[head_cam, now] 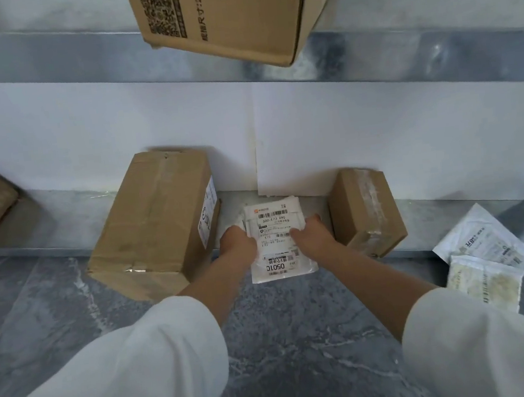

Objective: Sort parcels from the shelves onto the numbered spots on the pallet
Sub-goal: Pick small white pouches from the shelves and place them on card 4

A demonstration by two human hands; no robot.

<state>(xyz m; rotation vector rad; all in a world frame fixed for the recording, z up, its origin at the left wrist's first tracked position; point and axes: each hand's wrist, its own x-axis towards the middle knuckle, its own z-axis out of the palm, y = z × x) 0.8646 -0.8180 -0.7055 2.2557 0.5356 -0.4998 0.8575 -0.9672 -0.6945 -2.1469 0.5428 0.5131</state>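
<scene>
I have both hands down at the lowest shelf (432, 204), one on each side of the white parcel (281, 262). The left grip (237, 241) pinches its left edge and the right grip (312, 234) pinches its right edge, each about halfway along. On both sides the knuckles and thumb lie over the label face. The fingers go out of sight at the edges, so I take them to be curled under.

The parcel is flat, and its long axis runs straight away from me. Its far end points at the white back panel (377, 141) and its near end, with the printed code, hangs out over the grey floor (301, 339). I cannot tell whether it is resting on the shelf lip or already lifted clear. Neither hand is nearer, as the parcel sits squarely between them.

It lies in a narrow lane. The big box (150, 223) is just beside my left hand and the small box (367, 210) just beside my right. The way out, as I judge it, is back along the parcel's own length toward me, not sideways. Another box (228, 17) overhangs from the shelf above, so a steep lift risks a knock.

Two more white bags (483, 256) lie well apart to the right. The pallet is not in view, so I will have to turn to find the numbered spots.
</scene>
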